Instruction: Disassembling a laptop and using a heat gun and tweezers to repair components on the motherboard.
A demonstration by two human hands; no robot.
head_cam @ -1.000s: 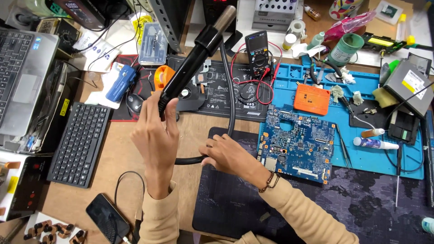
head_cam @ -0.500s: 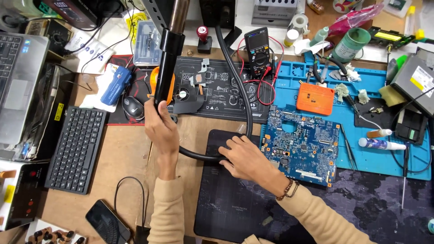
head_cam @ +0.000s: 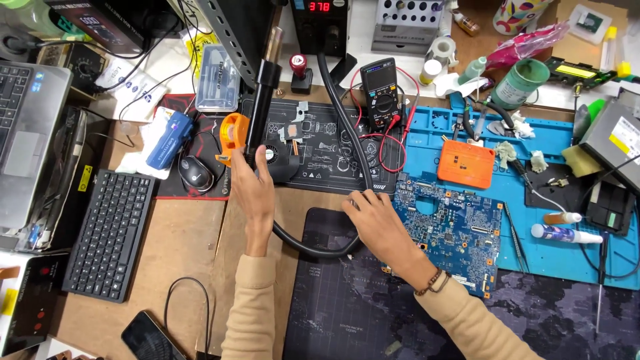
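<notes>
Wooden workbench [head_cam: 200,267], cluttered on every side; dark printed desk mat [head_cam: 347,313] at 6 o'clock, blue silicone repair mat [head_cam: 567,247] at 3 o'clock, black diagram-printed work mat [head_cam: 327,157] at centre; grey laptop [head_cam: 27,133] at 9 o'clock with small black keyboard [head_cam: 107,233] just below it.

Blue laptop motherboard [head_cam: 453,230] lies across the seam of blue mat and dark mat, just to 3 o'clock of the right hand [head_cam: 373,217]; orange rectangular box [head_cam: 465,163] at 12 o'clock of the board, near but apart.

Thick black hose [head_cam: 347,133] runs from the black station with red display [head_cam: 320,20] at 12 o'clock, down past the black multimeter [head_cam: 379,83], under the right hand, loops at 6 o'clock and climbs to the left hand [head_cam: 257,197].

Black hot-air wand with metal nozzle [head_cam: 263,93]: long axis near vertical, nozzle tip toward 12 o'clock, tilted slightly to 1 o'clock; handle base in the left hand, fingers wrapped tight round it; wand sits over the left edge of the diagram mat, beside the orange tape roll [head_cam: 233,133] at its 9 o'clock and the small black fan [head_cam: 270,155] at 3 o'clock.

Right hand: fingers spread loosely, lying on the hose at the lower edge of the diagram mat; pressing rather than gripping, as far as I can tell.

Left hand is the one on the wand; board lies at 4 o'clock from the nozzle, well apart; open room is the bare wood strip and dark mat between the two forearms; 12 o'clock side crowded by a grey metal bracket [head_cam: 233,33] and a clear plastic case [head_cam: 219,80]; black mouse [head_cam: 195,175] near at 9 o'clock.
</notes>
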